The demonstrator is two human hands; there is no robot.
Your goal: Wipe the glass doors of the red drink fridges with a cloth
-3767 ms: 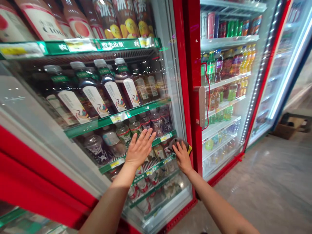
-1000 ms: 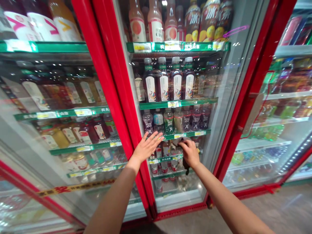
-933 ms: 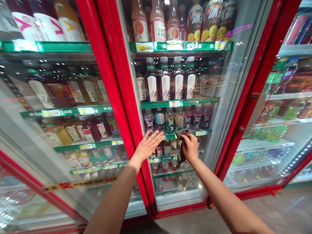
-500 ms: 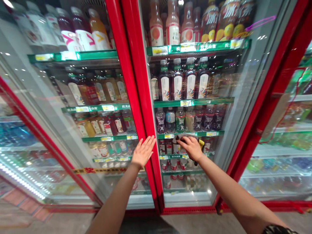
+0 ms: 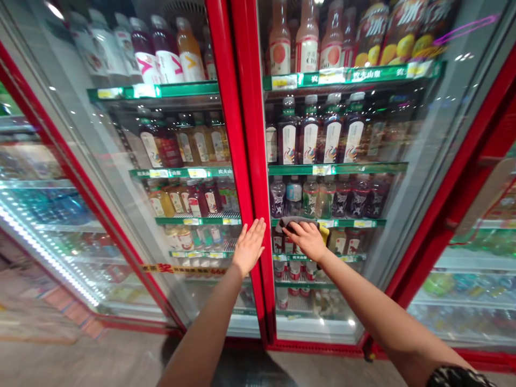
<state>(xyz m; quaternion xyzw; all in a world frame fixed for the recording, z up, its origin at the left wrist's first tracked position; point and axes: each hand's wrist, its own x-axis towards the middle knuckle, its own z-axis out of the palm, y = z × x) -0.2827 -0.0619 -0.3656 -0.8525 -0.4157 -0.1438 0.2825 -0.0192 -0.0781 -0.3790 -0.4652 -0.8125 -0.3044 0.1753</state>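
Note:
My left hand (image 5: 249, 247) lies flat with its fingers stretched out against the red door frame (image 5: 252, 161) between two glass doors. To its right, my right hand (image 5: 308, 240) presses a dark grey cloth (image 5: 300, 219) with a yellow patch to the right-hand glass door. Its fingers are bent over the cloth, and part of the cloth is hidden under the palm. Behind the glass, dark bottles with white labels (image 5: 310, 141) stand on a green-edged shelf (image 5: 342, 170), above a row of smaller bottles (image 5: 326, 198).
More bottles (image 5: 161, 56) stand behind the left glass door. A yellow strip with red characters (image 5: 181, 270) crosses that door low down. Other lit coolers stand at the far left (image 5: 52, 207) and right (image 5: 463, 285). Grey floor (image 5: 133, 355) shows below.
The cooler has shifted right in the view. Against the door, my right hand and the cloth have moved left, closer to the red frame. My left hand stays on the frame.

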